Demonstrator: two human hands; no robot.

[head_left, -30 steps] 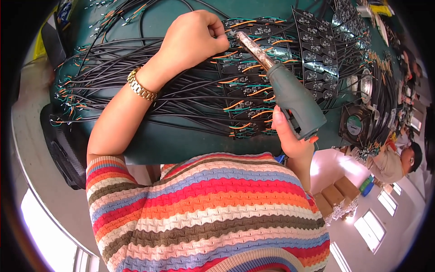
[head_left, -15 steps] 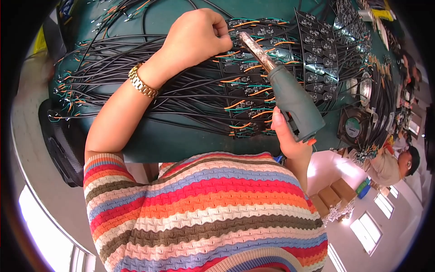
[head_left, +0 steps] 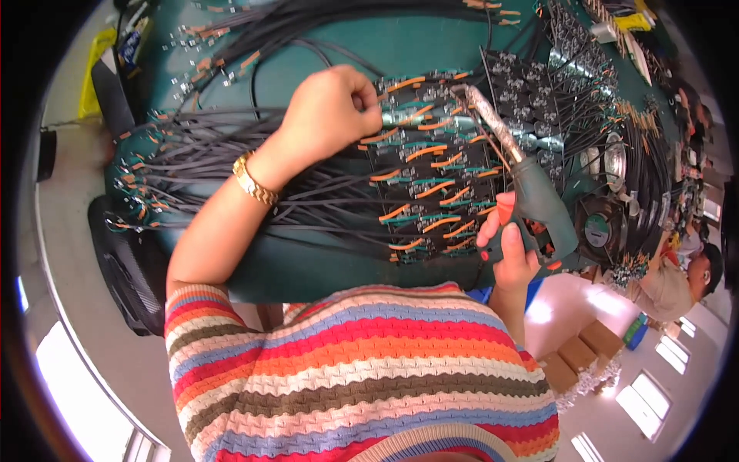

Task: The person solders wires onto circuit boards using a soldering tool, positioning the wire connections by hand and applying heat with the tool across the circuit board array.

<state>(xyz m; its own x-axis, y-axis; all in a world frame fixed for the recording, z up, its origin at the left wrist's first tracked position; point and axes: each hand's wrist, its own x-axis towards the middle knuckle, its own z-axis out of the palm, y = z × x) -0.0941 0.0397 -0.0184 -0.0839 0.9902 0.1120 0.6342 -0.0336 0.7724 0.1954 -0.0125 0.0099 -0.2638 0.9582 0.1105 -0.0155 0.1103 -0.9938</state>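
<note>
My left hand [head_left: 327,112] is closed, its fingertips pinched at the upper left edge of a panel of small black circuit boards [head_left: 423,189]. Whatever lies between those fingers is hidden. Short orange and green wires cross the boards, and black cables [head_left: 323,219] run off them to the left, some passing under my left forearm. My right hand [head_left: 512,250] grips a dark green soldering gun [head_left: 543,204] with an orange trigger. Its worn metal barrel points up and left, and the bent tip is over the upper right of the panel, apart from my left fingers.
Another black board panel [head_left: 527,88] lies to the right, with more wired boards beyond it. A square cooling fan [head_left: 599,227] and a cable bundle [head_left: 666,169] are at the right. More cables [head_left: 346,27] cross the far side. Another person [head_left: 677,285] sits at far right, near cardboard boxes [head_left: 577,354].
The soldering gun has moved right, its tip drawing away from my left fingers. The whole view has shifted, showing more of the table's far side. My left hand stays at the same board edge.
</note>
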